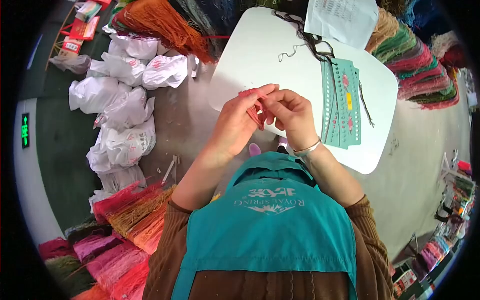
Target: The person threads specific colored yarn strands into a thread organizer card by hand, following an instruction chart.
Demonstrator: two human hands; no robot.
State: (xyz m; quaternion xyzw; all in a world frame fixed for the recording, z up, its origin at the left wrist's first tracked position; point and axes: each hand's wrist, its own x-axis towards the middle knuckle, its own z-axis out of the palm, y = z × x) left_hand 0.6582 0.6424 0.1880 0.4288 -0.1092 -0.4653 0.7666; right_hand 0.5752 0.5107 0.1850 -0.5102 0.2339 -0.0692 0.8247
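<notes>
My left hand is closed round a small bundle of coral-red thread, with part of it hanging in loops below the fingers. Close against it, my right hand pinches at the same red thread, thumb and forefinger together. Both hands are above the near left edge of a white table. To their right lie green cards with rows of punched holes and a yellow label. Dark thread lies beside and across the cards.
A white paper sheet lies at the table's far edge. White plastic bags are piled on the left. Coloured yarn bundles sit at the lower left, with more yarn at the right and an orange bundle at the top.
</notes>
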